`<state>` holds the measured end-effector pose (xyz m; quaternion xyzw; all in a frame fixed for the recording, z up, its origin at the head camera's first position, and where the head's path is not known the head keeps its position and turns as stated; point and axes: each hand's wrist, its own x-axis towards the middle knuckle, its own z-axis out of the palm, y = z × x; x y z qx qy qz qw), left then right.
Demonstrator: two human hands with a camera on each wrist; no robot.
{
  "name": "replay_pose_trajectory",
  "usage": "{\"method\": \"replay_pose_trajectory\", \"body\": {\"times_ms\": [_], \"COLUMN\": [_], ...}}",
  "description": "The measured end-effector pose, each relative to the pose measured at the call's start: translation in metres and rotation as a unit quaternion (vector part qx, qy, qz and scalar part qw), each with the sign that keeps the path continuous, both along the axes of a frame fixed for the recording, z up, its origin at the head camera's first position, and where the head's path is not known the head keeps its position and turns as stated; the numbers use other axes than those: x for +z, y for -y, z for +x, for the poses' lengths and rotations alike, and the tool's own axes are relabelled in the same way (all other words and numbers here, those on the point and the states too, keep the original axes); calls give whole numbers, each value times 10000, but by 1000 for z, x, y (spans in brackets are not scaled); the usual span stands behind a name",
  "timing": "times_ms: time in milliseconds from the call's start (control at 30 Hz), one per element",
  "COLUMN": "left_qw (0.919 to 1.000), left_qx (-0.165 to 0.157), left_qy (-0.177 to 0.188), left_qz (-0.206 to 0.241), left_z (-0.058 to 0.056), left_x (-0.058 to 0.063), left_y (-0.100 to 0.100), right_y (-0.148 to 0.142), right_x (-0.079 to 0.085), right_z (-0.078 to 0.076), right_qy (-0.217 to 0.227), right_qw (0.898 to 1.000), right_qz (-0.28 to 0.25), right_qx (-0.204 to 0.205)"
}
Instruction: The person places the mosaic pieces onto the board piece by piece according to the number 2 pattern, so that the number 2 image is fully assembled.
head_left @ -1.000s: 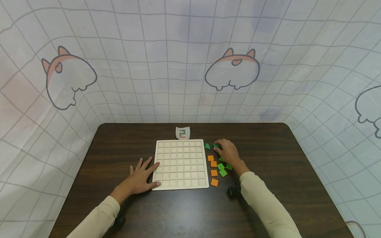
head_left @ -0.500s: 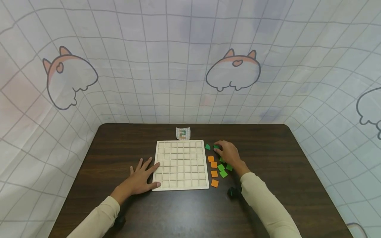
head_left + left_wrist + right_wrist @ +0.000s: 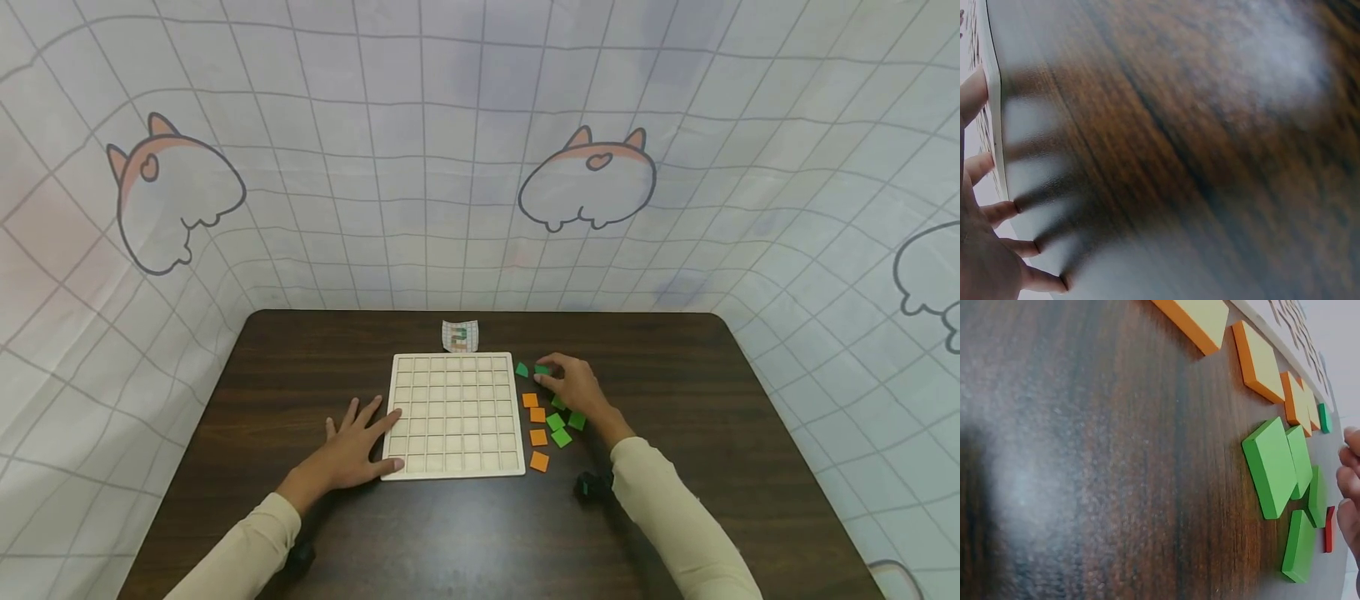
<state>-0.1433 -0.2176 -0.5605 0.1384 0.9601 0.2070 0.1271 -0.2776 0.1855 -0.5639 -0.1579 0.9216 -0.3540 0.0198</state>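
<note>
The left hand (image 3: 351,450) lies with spread fingers at the left side of a cream grid board (image 3: 457,414). Its thumb and index fingertip overlap the board's edge, and its other fingers touch the table. Beyond the board's right side, the right hand (image 3: 576,388) pinches a dark green tile (image 3: 542,369) between thumb and index finger. Another dark green piece (image 3: 522,369), with a curved side, lies between that tile and the board. In the right wrist view, the fingers (image 3: 1349,481) show at the right border; the pinched tile is hidden there.
Several orange square tiles (image 3: 538,437) line the board's right side. Several light green tiles (image 3: 561,437) lie beside them, some partly under the right hand. A red piece (image 3: 1329,529) shows near the right fingers. A small printed pattern card (image 3: 460,336) lies behind the board.
The right hand has shifted slightly left with the dark green tile, and more of the tile shows. The left hand and the board stay in place.
</note>
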Motion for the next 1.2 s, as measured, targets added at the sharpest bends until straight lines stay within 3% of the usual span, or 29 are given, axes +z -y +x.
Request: {"method": "replay_pose_trajectory", "body": {"times_ms": [233,733,1200], "left_qw": [10000,9996,9995], "left_qx": [-2,67,97], "left_qy": [51,230,284], "left_qz": [-23,-113,-26], "left_z": [-1,-2,-3], "left_x": [1,5,7], "left_y": [0,-2,-3], "right_y": [2,17,30], "right_x": [3,11,10], "right_z": [4,19,23], "right_qy": [180,523,374], "right_qw": [9985,9957,9944], "right_qz": [-446,-612,-645], "right_qx": [280,456,752]}}
